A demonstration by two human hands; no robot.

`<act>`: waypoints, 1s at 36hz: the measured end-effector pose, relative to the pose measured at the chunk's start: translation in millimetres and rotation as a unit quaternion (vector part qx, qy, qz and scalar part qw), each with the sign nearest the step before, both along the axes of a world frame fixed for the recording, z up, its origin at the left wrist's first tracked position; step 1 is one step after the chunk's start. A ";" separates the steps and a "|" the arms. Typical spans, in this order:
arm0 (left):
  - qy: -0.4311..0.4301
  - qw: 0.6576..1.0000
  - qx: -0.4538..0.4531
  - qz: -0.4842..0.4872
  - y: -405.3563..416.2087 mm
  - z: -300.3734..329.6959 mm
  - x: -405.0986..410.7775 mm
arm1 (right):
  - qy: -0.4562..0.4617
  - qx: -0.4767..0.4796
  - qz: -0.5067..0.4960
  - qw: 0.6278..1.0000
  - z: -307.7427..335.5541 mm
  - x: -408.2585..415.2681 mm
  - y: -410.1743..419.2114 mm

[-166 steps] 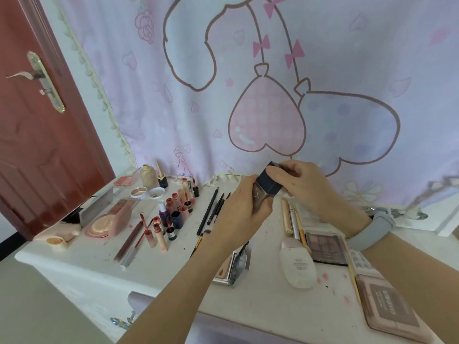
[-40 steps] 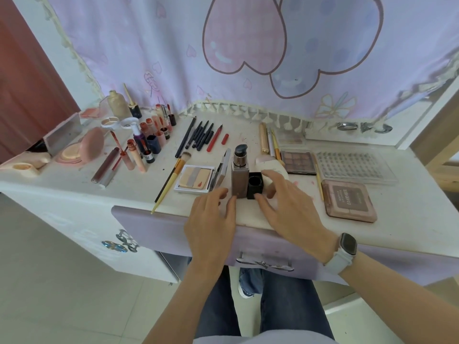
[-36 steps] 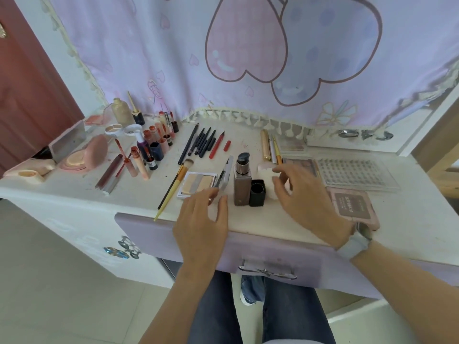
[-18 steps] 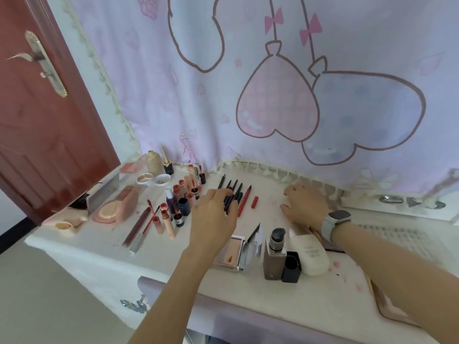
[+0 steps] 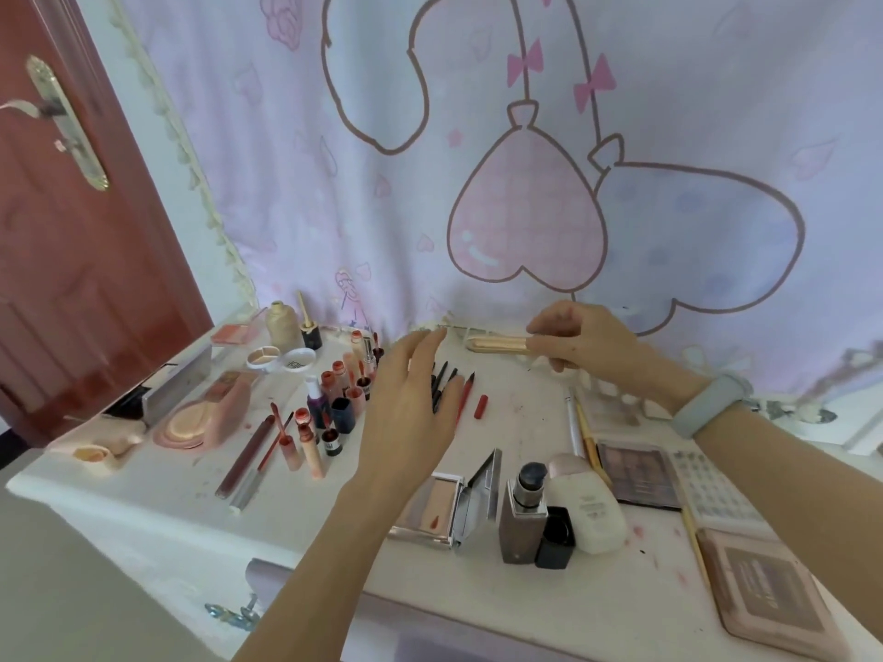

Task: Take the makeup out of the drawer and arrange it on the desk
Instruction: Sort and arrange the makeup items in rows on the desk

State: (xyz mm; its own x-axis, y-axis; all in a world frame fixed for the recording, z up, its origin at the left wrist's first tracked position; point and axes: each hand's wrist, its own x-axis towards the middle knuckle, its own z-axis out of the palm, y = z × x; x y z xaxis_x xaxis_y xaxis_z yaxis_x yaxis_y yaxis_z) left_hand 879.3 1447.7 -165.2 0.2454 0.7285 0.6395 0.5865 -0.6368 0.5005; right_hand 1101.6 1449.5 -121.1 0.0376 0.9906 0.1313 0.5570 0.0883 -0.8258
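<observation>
My right hand holds a slim gold-beige makeup tube above the back of the white desk, its tip pointing left. My left hand hovers with straight fingers over a row of dark pencils and a red pencil. An uncapped brown foundation bottle stands near the front beside its black cap and a white tube. An open mirrored compact lies to their left.
Lip glosses and small bottles cluster at the left with a pink powder compact. Eyeshadow palettes and a clear tray lie at right. A red door stands left; a printed curtain hangs behind.
My right hand has picked the gold-beige tube up off the desk and raised it near the curtain. My left hand has moved slightly right over the pencils.
</observation>
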 end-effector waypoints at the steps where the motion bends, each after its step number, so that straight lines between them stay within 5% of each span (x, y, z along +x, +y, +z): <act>1: 0.015 1.000 0.018 -0.007 -1.6 4.3 1.9 | 0.028 0.005 0.023 0.999 7.5 -4.7 -6.3; 5: 0.068 0.996 0.041 -0.035 -13.8 15.3 4.1 | 0.046 0.026 0.092 0.994 29.5 -33.9 -27.2; 16: 0.037 0.998 0.040 -0.028 -53.6 0.0 -40.9 | -0.089 0.117 0.002 0.989 29.1 -105.0 -59.3; 22: 0.002 0.999 0.044 0.000 -68.3 3.6 -62.1 | -0.092 0.167 0.074 0.979 35.2 -133.8 -70.0; 26: -0.053 0.994 -0.029 -0.091 -70.8 2.4 -80.7 | -0.154 0.221 0.140 0.953 38.4 -143.0 -75.4; 32: -0.039 0.997 -0.030 -0.051 -63.1 0.2 -112.3 | -0.117 0.119 0.262 0.950 44.6 -153.1 -76.2; 36: -0.017 0.999 -0.020 -0.027 -64.1 -3.4 -120.0 | -0.223 0.072 0.209 0.949 46.0 -168.6 -74.8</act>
